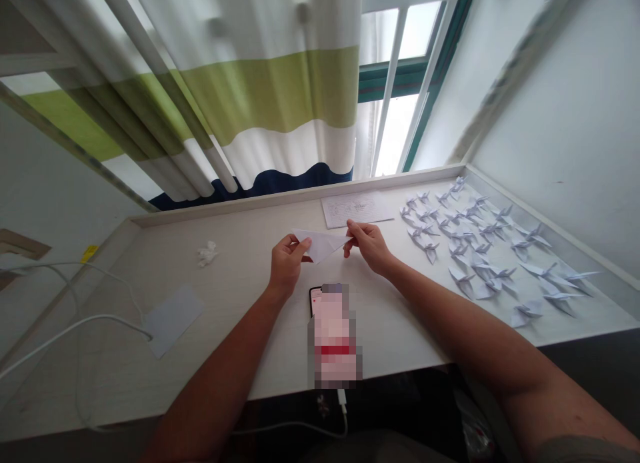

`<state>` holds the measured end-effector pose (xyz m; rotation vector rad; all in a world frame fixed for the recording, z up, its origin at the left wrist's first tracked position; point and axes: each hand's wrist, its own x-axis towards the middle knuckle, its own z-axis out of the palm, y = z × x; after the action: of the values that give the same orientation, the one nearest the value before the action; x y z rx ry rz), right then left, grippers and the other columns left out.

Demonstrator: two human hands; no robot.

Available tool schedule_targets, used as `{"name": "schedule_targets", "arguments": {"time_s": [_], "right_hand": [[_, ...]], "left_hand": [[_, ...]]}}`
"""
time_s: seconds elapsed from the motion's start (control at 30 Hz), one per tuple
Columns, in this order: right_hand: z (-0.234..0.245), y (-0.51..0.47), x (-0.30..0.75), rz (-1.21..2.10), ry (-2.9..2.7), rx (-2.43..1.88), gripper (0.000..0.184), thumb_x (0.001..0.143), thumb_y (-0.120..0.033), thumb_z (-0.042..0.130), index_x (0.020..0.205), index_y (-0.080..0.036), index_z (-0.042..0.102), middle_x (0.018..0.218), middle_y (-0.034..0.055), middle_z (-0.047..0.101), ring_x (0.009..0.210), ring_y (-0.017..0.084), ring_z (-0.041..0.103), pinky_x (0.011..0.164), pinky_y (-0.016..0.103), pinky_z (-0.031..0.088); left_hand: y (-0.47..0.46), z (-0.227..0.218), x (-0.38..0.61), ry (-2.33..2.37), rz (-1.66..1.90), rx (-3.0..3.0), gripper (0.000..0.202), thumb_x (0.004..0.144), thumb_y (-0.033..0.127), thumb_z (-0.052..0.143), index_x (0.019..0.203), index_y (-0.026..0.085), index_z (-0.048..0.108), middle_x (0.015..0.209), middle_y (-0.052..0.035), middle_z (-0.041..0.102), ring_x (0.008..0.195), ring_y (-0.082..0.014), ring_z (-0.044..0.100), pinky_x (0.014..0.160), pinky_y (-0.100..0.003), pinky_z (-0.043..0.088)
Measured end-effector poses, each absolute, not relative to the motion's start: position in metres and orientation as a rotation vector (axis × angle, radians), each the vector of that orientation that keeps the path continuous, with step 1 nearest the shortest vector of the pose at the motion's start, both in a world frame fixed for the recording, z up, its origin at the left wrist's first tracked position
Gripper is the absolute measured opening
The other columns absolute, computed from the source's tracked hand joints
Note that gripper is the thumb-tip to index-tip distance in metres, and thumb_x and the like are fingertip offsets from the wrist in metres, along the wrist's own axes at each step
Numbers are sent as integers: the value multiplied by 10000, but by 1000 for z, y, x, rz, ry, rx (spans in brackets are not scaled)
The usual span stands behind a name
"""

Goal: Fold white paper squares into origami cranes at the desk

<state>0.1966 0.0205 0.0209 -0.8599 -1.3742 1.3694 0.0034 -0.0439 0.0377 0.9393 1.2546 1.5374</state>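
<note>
A white paper (323, 246) is held out flat by both hands over the middle of the surface (250, 243). It is folded to a point at each side and at the bottom. Its left end is pinched by the left grip (286, 264), which is closed, with the thumb laid on top. Its right tip is pinched by the right grip (369, 244), which is closed on it too.

A phone (331, 330) is set below the paper, near the front edge, and most of its screen is blurred. A white plug (342, 398) is seen at its bottom end. Just past the right grip, a pad (357, 208) with lines and marks on it is laid flat.

On the right, many paper birds (481, 248) are spread out in a big bunch, with some touching. On the left, a small crumpled scrap (207, 253) is seen. Nearer the front, a flat sheet (175, 320) is crossed at one edge by a white cord (105, 318).

At the back, a striped curtain (265, 96) is hung, and part of a window (400, 110) is shown beside it.
</note>
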Motion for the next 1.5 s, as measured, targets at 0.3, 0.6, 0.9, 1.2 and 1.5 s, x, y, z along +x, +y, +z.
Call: {"name": "schedule_targets", "arguments": {"time_s": [0.3,0.6,0.9,1.2,1.5], "right_hand": [[16,21,200,1572,-1533,-620,342,726,-156,722,1063,-213,728,1014,14,721,790,173,758,766,339,604],[16,20,201,1552,-1653,-610,438,738,-182,840,1165,-227,758,1158,44,729,916,189,750,943,410,628],[12,19,201,1625,-1728,-645,281,809,-307,856,1049,-173,798,993,71,800,851,188,754,837,380,641],[13,19,200,1650,-1673,-578,425,727,-304,946,1101,-175,790,1211,117,794,1064,239,766,987,439,625],[22,16,201,1800,-1566,-580,310,770,-313,924,995,-179,759,948,40,808,819,161,788,822,324,641]], "left_hand": [[-43,35,3,1296,1591,900,392,664,468,865,772,158,651,714,-4,684,638,-129,623,532,-220,522],[-44,34,3,1360,1562,909,367,676,463,836,739,162,636,681,4,656,610,-125,593,542,-230,511],[-45,34,5,1347,1468,908,375,699,486,824,776,170,638,735,-18,687,648,-153,636,581,-264,542],[-48,39,6,1258,1395,867,439,752,548,801,879,179,600,931,-92,786,801,-223,739,643,-336,638],[-47,33,8,1136,1437,966,692,773,805,749,1017,205,507,1031,-102,779,834,-224,773,664,-343,651]]}}
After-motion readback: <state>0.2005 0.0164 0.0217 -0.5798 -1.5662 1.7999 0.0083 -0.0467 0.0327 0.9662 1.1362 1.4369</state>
